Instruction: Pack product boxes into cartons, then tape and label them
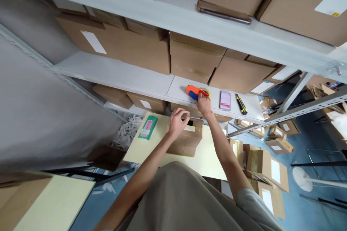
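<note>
the tape gun [191,90] looks like smooth plastic; the box [187,145], matt cardboard; the shelf beam [135,3], smooth painted metal; the clothing [176,195], soft matt cloth.

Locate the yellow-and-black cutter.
Head view, right of centre: the cutter lies on the white shelf, just right of the pixelated pink rectangle, beyond the right hand.
</note>
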`<state>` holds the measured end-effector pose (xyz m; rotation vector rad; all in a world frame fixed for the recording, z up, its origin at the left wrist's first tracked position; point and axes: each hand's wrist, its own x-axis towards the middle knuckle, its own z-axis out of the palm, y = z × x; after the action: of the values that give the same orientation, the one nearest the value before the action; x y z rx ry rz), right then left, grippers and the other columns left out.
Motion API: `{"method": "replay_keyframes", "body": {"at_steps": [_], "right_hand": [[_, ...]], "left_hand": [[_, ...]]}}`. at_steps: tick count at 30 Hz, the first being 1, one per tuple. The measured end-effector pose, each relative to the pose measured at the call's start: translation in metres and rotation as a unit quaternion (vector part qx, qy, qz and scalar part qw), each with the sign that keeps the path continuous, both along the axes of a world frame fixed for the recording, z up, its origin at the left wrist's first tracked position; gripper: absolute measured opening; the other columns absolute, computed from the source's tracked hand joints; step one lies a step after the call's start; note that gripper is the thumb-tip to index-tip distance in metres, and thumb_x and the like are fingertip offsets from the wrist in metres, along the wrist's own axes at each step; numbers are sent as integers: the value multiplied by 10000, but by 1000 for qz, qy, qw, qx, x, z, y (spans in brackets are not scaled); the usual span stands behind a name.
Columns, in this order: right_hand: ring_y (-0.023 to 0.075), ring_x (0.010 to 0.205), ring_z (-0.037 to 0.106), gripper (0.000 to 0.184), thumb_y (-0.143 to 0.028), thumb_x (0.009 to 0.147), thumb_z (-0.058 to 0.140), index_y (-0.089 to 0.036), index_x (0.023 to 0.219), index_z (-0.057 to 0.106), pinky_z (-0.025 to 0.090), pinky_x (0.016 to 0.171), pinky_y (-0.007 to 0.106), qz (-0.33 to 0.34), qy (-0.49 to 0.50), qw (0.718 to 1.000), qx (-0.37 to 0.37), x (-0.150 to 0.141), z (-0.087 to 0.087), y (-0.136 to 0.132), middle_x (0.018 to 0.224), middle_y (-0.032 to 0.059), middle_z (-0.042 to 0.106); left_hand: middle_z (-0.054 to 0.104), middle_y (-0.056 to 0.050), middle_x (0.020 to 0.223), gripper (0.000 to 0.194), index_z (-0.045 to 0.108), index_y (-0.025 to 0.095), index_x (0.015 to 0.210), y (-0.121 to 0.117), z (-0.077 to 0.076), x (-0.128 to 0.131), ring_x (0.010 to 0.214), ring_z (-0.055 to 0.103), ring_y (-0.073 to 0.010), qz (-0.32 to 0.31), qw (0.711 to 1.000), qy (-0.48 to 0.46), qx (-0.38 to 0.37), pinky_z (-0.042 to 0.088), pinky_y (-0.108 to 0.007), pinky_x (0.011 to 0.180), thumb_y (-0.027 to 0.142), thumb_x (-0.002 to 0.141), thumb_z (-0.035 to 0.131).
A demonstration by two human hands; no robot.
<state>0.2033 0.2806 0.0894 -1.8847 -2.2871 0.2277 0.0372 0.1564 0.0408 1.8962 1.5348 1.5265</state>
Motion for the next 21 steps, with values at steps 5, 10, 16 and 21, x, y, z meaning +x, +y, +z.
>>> {"method": "replay_keyframes", "body": {"at_steps": [5,10,16,21], "right_hand": [[384,1026,791,596,-642,1048,717,-199,1430,604,647,967,551,-22,328,944,-22,15,-31,-78,1149,174,823],[312,1062,806,768,-828,905,823,-261,1393,651,664,1042,503,-9,603,783,-152,2,-59,-183,1142,99,844],[299,1055,804,785,-820,876,868,-254,1389,686,663,1056,491,-67,630,749,-191,-14,-75,-236,1175,98,845],[279,997,772,741,-874,889,814,-232,1238,685,669,969,442,-74,579,786,-205,-7,-85,-245,1122,100,829]], "left_hand": [[840,-74,1117,253,817,244,1154,-51,-9,-14,1055,806,-222,-39,995,-76,-45,645,-395,980,182,1080,583],[841,-74,1116,167,780,240,1206,-110,-14,-15,1011,801,-205,-56,987,-106,-104,655,-356,924,346,1087,731],[829,-59,1089,126,766,236,1123,-145,-30,-18,941,782,-183,-86,975,-106,-173,637,-314,837,346,1091,714],[820,-63,1091,156,768,241,1111,-146,-28,-33,988,781,-207,-121,962,-94,-227,636,-317,826,381,1042,752]]}}
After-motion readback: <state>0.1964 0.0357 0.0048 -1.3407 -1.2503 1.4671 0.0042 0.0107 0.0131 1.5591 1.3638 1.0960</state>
